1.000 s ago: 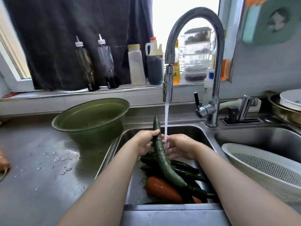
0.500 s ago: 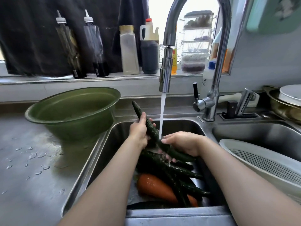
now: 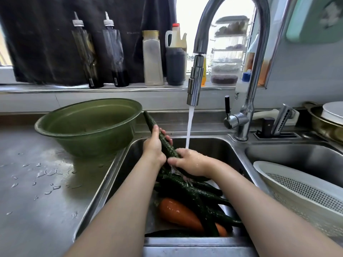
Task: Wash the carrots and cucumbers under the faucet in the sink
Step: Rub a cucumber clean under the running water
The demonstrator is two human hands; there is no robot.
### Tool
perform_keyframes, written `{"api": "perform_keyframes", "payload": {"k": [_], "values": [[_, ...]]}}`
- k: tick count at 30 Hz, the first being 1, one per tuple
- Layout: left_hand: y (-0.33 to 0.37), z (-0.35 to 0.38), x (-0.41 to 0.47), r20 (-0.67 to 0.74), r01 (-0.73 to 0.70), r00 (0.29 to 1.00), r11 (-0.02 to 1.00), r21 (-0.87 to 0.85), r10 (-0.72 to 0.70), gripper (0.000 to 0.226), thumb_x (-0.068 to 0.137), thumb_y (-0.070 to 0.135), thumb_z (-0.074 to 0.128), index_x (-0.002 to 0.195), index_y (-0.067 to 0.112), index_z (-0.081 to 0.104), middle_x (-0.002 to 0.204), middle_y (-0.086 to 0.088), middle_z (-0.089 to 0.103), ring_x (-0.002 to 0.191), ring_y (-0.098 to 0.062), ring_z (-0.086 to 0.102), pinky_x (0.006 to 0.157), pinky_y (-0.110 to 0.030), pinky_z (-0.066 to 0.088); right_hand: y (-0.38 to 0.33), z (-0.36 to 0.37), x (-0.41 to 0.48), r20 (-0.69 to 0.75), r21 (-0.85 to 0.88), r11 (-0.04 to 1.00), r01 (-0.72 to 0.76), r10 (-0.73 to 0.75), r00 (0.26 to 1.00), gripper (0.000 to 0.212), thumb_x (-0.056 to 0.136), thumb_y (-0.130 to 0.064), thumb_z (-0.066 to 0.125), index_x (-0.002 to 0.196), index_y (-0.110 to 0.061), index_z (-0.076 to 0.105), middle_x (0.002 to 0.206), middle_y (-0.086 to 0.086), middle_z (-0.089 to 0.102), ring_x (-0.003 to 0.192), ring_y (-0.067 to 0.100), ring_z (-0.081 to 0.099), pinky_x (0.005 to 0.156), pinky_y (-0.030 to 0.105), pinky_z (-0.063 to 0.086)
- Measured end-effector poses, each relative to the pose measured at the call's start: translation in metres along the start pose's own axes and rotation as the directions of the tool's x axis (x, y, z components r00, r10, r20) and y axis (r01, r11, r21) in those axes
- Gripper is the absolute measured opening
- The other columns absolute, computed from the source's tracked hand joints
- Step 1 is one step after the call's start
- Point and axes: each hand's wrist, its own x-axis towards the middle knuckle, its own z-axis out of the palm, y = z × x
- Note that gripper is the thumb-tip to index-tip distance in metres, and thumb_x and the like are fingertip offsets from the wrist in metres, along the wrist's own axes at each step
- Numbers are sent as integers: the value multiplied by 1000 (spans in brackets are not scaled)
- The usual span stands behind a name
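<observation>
**A:** Where are the arms?

**B:** Both are bare. The left forearm (image 3: 120, 201) comes in from 7 o'clock and points toward 1. The right forearm (image 3: 250, 201) comes in from 4 o'clock and points toward 10.

**A:** And the hands?

**B:** They meet mid-frame. The left hand (image 3: 154, 147), its back to the camera, wraps a cucumber (image 3: 163, 140), thumb up toward 12. The right hand (image 3: 189, 162) sits at its 4 o'clock, palm down and wet. Its fingers curl over the cucumber's lower part, and its thumb points to 9 o'clock, just beside the left hand's heel.
</observation>
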Motion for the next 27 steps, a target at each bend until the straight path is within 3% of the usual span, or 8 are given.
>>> {"api": "perform_keyframes", "payload": {"k": [3, 6, 8, 12, 16, 20, 24, 27], "values": [[1, -3, 4, -36, -74, 997, 997, 11, 74, 31, 104, 33, 59, 82, 11, 58, 73, 0, 60, 55, -12, 57, 59, -30, 52, 4, -9, -5, 10, -256, 965, -54, 59, 998, 40, 94, -63, 60, 79, -26, 62, 76, -4, 70, 69, 15, 66, 67, 32, 53], [-3, -3, 4, 76, -22, 997, 997, 73, 17, 27, 106, 33, 54, 107, 8, 64, 106, -7, 69, 86, -20, 68, 73, -35, 56, 1, -10, -8, -140, -359, 933, -28, -25, 990, 39, 101, -63, 42, 78, -35, 56, 89, 4, 66, 84, 23, 62, 74, 38, 48], [-7, 1, -3, 169, 77, 981, 991, 108, -94, 30, 108, 35, 50, 105, 10, 65, 115, -11, 70, 102, -26, 68, 82, -40, 56, -2, -6, -7, -184, -313, 948, 53, -116, 976, 30, 109, -46, 29, 91, -40, 52, 96, 10, 63, 92, 33, 60, 80, 40, 47], [-9, 8, -14, 223, 145, 959, 980, 139, -174, 29, 111, 27, 43, 95, 10, 59, 90, -8, 74, 103, -28, 66, 95, -42, 53, -5, -1, -5, -291, -61, 998, 9, -27, 956, 10, 108, -12, 40, 108, -12, 51, 93, 14, 52, 93, 37, 60, 75, 34, 39], [-3, 4, -7, 216, 117, 968, 991, 58, -127, 26, 109, 24, 47, 119, 6, 62, 118, -6, 70, 103, -18, 69, 97, -36, 51, -15, -4, -5, -235, 124, 992, -1, 30, 971, 22, 107, -31, 47, 96, -15, 58, 86, 12, 63, 69, 25, 61, 53, 24, 44], [-7, 4, -2, 153, 71, 985, 993, 95, -85, 22, 104, 28, 58, 111, 8, 65, 116, -7, 71, 99, -14, 70, 83, -34, 54, -10, -1, -7, -157, 179, 981, 76, -47, 986, 15, 103, -28, 59, 89, -20, 58, 66, -7, 58, 46, -3, 53, 52, 16, 41], [-8, 3, 0, 149, 107, 982, 993, 55, -114, 43, 104, 33, 57, 132, 1, 60, 132, -14, 67, 113, -24, 69, 96, -48, 55, -8, 0, -5, -263, 30, 996, 80, -70, 962, 24, 102, -41, 55, 93, -22, 66, 71, -4, 62, 62, 12, 58, 62, 31, 43], [-8, 5, -11, 221, 211, 946, 969, 130, -236, 43, 110, 38, 43, 119, 2, 65, 116, -17, 70, 105, -29, 68, 86, -43, 53, -16, -6, -3, -344, -306, 952, -3, -108, 933, 32, 108, -24, 40, 133, -16, 58, 99, 10, 60, 92, 31, 57, 75, 36, 37]]}}
